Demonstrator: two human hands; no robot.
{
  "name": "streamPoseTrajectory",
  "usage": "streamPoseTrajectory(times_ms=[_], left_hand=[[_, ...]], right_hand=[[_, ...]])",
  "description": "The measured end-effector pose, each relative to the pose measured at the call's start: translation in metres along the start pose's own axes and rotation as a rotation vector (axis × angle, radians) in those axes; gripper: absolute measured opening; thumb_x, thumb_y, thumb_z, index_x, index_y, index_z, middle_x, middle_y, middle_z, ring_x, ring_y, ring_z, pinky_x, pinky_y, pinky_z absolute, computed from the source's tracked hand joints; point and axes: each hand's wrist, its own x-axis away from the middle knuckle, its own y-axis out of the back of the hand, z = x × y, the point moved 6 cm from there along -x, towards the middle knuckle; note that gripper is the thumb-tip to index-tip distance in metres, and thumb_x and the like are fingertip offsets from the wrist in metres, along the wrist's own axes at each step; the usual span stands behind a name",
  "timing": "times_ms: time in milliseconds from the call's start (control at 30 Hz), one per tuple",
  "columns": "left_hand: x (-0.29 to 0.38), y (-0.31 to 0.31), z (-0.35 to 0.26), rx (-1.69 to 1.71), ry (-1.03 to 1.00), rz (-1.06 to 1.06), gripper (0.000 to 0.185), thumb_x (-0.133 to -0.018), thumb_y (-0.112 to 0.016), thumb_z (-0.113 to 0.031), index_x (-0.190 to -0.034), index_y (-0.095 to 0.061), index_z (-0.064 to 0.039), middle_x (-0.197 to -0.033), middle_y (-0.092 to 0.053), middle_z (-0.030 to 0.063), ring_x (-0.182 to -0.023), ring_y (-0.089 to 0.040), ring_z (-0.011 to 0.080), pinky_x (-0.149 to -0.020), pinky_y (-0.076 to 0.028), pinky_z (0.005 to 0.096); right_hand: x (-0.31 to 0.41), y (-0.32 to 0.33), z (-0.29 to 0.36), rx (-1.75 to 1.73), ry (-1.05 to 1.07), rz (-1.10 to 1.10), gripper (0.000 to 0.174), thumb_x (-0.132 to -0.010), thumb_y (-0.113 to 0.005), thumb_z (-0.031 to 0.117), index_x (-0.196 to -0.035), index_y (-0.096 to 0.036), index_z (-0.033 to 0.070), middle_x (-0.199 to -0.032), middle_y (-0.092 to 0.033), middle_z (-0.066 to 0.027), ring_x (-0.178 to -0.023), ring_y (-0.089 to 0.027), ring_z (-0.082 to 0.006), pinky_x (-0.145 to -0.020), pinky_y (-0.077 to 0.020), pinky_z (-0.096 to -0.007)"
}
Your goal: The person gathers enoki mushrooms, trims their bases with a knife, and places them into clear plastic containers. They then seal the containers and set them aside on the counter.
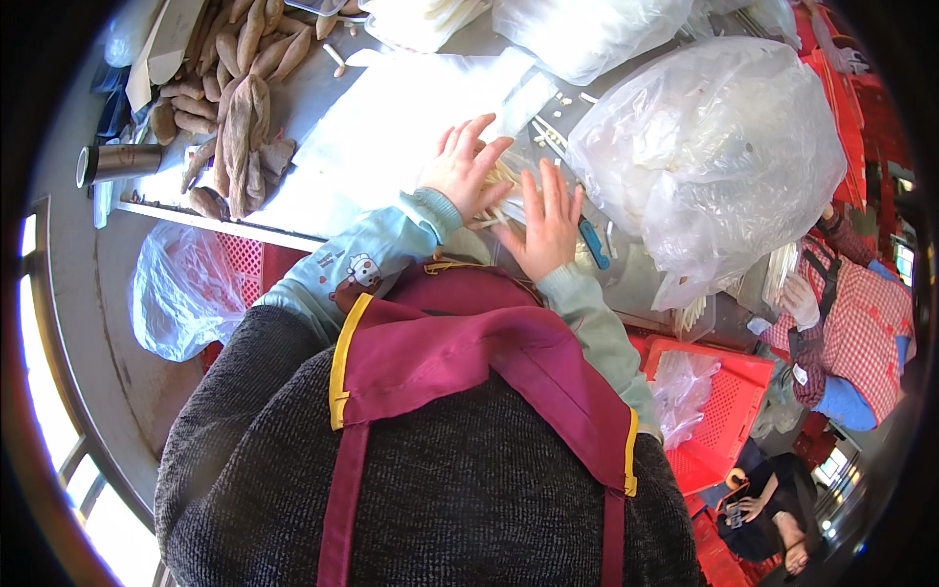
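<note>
Both hands hover at a small bunch of pale, thin stalks [500,217] near the front of the worktable. My left hand [466,169] comes in from the left, fingers spread, its thumb beside the stalks. On the other side my right hand [546,220] has its fingers apart and its thumb by the stalk ends. Neither hand visibly grips anything; parts of the bunch are hidden behind them. A tool with a blue handle [593,244] lies just right of my right hand. Beyond my left hand spreads a brightly lit white plastic sheet [389,125].
Brown root tubers [253,44] are heaped at the far left, near a metal flask [121,163]. A bulging clear plastic bag [704,154] stands right. Below it is a red crate [722,411]. A gloved co-worker [858,315] is at right; another person [770,499] sits lower right.
</note>
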Motion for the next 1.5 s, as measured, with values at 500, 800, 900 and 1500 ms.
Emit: streamPoseTrajectory(times_ms=[500, 800, 900, 1500], left_hand=[[0.021, -0.005, 0.014, 0.187, -0.087, 0.094, 0.057, -0.075, -0.065, -0.044, -0.120, -0.053, -0.011, -0.118, -0.046, 0.0156, -0.101, -0.049, 0.0331, -0.093, -0.034, 0.0446], [0.010, 0.008, 0.009, 0.278, -0.064, -0.046, 0.060, -0.071, -0.069, -0.041, -0.121, -0.051, -0.013, -0.122, -0.047, 0.0151, -0.114, -0.043, 0.0344, -0.097, -0.033, 0.0490], [0.017, 0.010, 0.000, 0.172, -0.054, 0.028, 0.071, -0.067, -0.071, -0.042, -0.127, -0.045, -0.014, -0.131, -0.040, 0.0162, -0.123, -0.036, 0.0355, -0.101, -0.027, 0.0536], [0.011, -0.005, 0.004, 0.137, -0.040, 0.158, 0.063, -0.070, -0.069, -0.040, -0.124, -0.047, -0.014, -0.127, -0.043, 0.0116, -0.126, -0.034, 0.0319, -0.103, -0.026, 0.0535]], right_hand=[[0.002, 0.008, 0.001, -0.162, 0.028, 0.022, 0.050, -0.068, -0.070, 0.027, -0.114, -0.054, 0.012, -0.131, -0.041, -0.0123, -0.121, -0.036, -0.0338, -0.099, -0.0235, -0.0553], [-0.014, 0.005, -0.007, -0.123, -0.019, -0.021, 0.044, -0.063, -0.076, 0.021, -0.102, -0.058, 0.012, -0.112, -0.048, -0.0084, -0.102, -0.045, -0.0306, -0.088, -0.0357, -0.0441], [-0.017, 0.005, -0.012, -0.190, -0.020, -0.015, 0.042, -0.062, -0.077, 0.021, -0.099, -0.060, 0.011, -0.111, -0.049, -0.0090, -0.100, -0.046, -0.0306, -0.086, -0.0390, -0.0420], [-0.003, 0.027, -0.013, -0.344, -0.085, -0.117, 0.051, -0.072, -0.068, 0.012, -0.117, -0.049, -0.002, -0.126, -0.045, -0.0176, -0.113, -0.046, -0.0347, -0.094, -0.0384, -0.0389]])
